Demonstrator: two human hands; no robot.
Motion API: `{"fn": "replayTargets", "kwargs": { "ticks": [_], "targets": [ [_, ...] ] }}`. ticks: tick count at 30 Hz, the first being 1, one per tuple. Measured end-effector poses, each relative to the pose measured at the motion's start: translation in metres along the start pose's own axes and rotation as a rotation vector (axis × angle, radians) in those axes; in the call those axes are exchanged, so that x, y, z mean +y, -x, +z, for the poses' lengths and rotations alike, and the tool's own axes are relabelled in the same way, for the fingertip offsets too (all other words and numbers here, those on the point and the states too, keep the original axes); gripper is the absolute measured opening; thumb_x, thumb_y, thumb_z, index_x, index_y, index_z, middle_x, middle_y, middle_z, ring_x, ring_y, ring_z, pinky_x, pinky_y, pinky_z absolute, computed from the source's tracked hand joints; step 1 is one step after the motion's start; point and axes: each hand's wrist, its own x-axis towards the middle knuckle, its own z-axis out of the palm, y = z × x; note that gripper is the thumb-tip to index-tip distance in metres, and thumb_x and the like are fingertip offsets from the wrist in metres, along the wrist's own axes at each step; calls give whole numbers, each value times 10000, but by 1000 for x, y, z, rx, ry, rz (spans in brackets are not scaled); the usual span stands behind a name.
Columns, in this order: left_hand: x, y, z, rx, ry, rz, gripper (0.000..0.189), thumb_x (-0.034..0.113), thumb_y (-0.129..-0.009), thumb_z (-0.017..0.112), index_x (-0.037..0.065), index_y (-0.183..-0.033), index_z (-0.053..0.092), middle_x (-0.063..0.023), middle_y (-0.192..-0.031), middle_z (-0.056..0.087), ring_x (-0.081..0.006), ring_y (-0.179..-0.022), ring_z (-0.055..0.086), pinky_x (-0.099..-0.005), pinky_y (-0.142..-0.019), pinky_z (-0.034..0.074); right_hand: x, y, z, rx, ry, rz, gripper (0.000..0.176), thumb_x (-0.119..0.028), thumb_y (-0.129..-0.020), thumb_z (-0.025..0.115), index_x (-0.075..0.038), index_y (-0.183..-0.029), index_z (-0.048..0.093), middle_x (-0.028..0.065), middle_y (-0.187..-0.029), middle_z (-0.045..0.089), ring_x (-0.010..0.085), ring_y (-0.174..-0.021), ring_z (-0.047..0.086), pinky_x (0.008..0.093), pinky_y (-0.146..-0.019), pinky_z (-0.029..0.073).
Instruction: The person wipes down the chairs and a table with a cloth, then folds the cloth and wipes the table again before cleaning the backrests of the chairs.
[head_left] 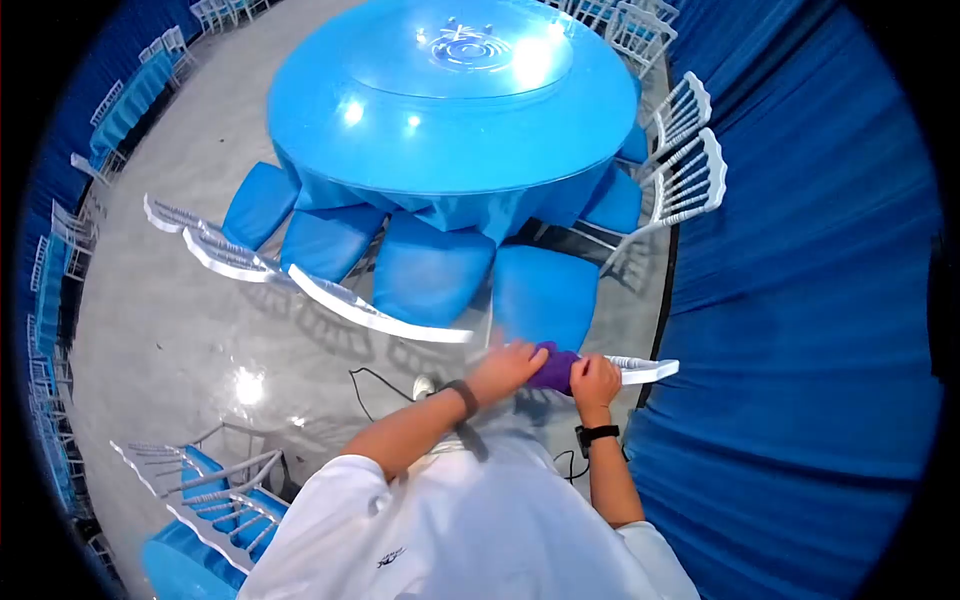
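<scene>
A purple cloth (553, 370) lies bunched over the top of a white chair back (648, 371), between my two hands. My left hand (508, 369), with a brown band at the wrist, is closed on the cloth's left side; its far fingers are blurred. On the cloth's right side, my right hand (596, 383) is closed at the chair's top rail, a black watch on its wrist. Beyond my hands is this chair's blue seat (545, 290). The cloth and my hands hide most of the chair back.
Ahead stands a round table (420, 150) with a shiny blue cover and a raised round centre. White chairs with blue seats (432, 275) ring it. A blue curtain (790, 350) hangs at the right. A dark cable (375, 380) lies on the grey floor (200, 360). More chairs (215, 490) stand behind left.
</scene>
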Motion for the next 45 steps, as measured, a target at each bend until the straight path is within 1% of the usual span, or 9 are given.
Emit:
{"fn": "replayTargets", "kwargs": {
  "ticks": [5,12,22,25,28,32,38,43,45],
  "targets": [
    [-17,-9,-14,-57,-163,-27,415,138,-874,507,185,-1286,512,-38,-1025,592,-251,-1046,571,-735,-977,277,-13,-18,16,53,44,9,105,-154,-777,621,-106,-703,565,66,-652,590,282,-632,580,418,-596,414],
    [-19,-5,-32,-164,-95,-55,438,128,-880,497,196,-1313,497,-53,-1012,594,-265,-1017,579,-708,-967,314,-22,-2,16,58,61,39,85,-141,-769,629,-114,-718,566,45,-650,585,251,-644,589,401,-605,410],
    [-12,16,-21,-357,33,-39,622,69,-785,634,148,-1367,429,-73,-1150,549,-266,-1139,522,-694,-985,318,-20,29,11,-14,21,-15,113,-141,-780,607,-117,-695,538,49,-654,542,251,-648,547,404,-612,382],
    [-2,8,-16,-331,3,-27,627,89,-761,657,138,-1346,438,-89,-1102,565,-282,-1126,528,-668,-961,348,-14,26,-2,-99,-19,4,97,-145,-783,614,-111,-715,553,56,-665,544,252,-690,560,416,-700,423],
    [18,-10,1,-254,-16,4,518,122,-792,614,121,-1292,474,-100,-1072,572,-294,-1081,548,-617,-911,398,5,28,-18,-205,150,-23,90,-174,-805,629,-97,-779,592,72,-777,592,264,-840,572,532,-958,372],
    [51,-28,17,-227,75,53,373,155,-835,541,69,-1197,515,-107,-1055,574,-298,-1012,576,-544,-844,443,20,31,-27,-105,151,106,73,-163,-816,611,-95,-799,587,75,-816,597,261,-882,563,519,-957,371],
    [10,-5,-17,-346,96,40,628,227,-735,701,75,-1303,478,-121,-1273,528,-347,-1266,434,-600,-966,385,-29,44,27,-150,340,162,115,-151,-818,548,-84,-869,625,72,-913,636,254,-957,576,506,-921,392],
    [-28,25,-39,-374,-114,42,681,243,-734,727,60,-1334,462,-132,-1367,478,-376,-1324,366,-594,-981,345,-75,26,25,-99,-47,274,172,-135,-777,588,-58,-919,645,106,-866,658,267,-890,613,462,-887,437],
    [-23,20,-43,-398,-187,68,687,257,-742,723,45,-1339,455,-139,-1401,450,-384,-1337,351,-593,-985,342,-75,28,25,-111,-103,127,106,-128,-760,603,-68,-844,630,87,-775,640,270,-817,613,447,-878,447]
  ]
}}
